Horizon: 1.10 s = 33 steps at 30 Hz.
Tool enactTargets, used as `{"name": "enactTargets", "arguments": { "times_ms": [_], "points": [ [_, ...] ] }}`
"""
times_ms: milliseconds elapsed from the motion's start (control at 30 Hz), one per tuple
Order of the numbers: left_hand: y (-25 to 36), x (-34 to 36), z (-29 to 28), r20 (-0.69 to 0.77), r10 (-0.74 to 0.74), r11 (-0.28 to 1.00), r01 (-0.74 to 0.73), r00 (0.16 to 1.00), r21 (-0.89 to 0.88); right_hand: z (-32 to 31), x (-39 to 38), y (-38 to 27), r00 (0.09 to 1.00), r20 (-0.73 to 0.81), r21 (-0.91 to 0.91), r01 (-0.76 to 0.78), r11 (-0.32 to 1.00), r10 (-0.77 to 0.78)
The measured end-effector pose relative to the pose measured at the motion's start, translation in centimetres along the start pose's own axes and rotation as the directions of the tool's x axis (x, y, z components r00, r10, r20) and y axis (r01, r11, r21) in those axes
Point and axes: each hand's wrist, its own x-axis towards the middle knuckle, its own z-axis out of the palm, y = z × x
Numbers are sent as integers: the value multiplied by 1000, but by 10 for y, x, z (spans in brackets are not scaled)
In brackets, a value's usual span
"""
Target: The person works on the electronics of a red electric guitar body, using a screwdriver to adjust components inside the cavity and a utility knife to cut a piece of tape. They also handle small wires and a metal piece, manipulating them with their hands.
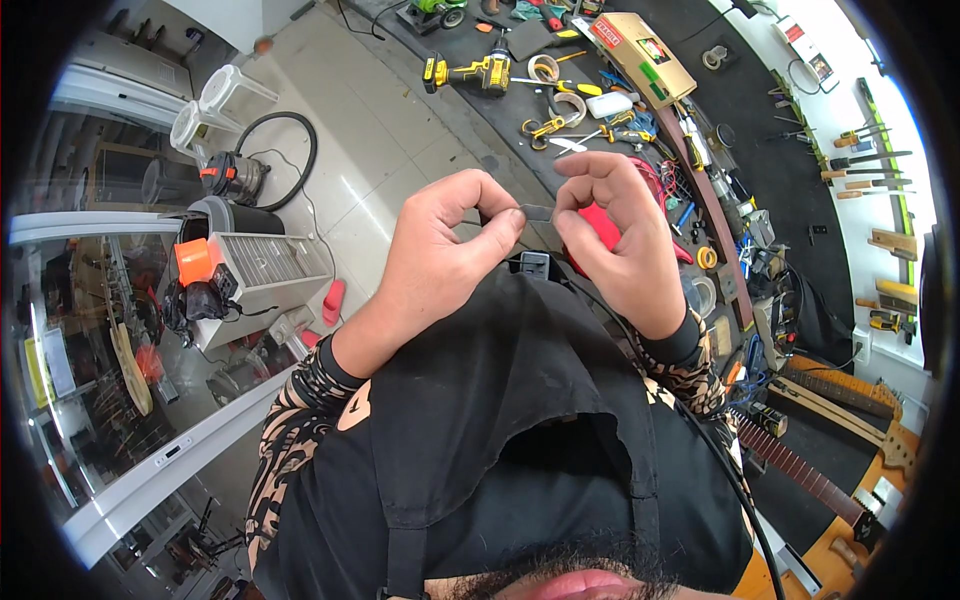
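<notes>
In front of my chest, my left hand (445, 235) pinches a small flat grey piece (537, 213) between thumb and forefinger. What kind of piece it is, I cannot make out. My right hand (630, 235) meets its other end with the tips of thumb and forefinger, the remaining fingers curled loosely above. Behind the right hand shows part of a red object (600, 222), mostly hidden. Below both hands hangs my black apron (480, 350), with a small dark box-shaped device (534, 264) at its edge.
A dark workbench (480, 130) carries a yellow cordless drill (475, 74), tape rolls (569, 108), yellow-handled scissors (543, 128), a white bottle (610, 104) and a cardboard box (640, 60). Guitar necks (800, 460) lie lower right. A vacuum cleaner (235, 178) stands on the floor at left.
</notes>
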Motion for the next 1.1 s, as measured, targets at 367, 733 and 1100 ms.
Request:
{"name": "enactTargets", "arguments": {
  "times_ms": [367,733,1100],
  "points": [
    [8,-1,-7,12,158,975,-158,987,159,-3,5,0,993,-13,-202,116,973,-121],
    [15,1,-7,20,212,974,-210,977,-90,14,-1,1,998,38,242,-57,969,49],
    [5,14,-2,189,194,932,-120,963,-343,12,-7,18,910,398,785,-405,469,119]
  ]
}}
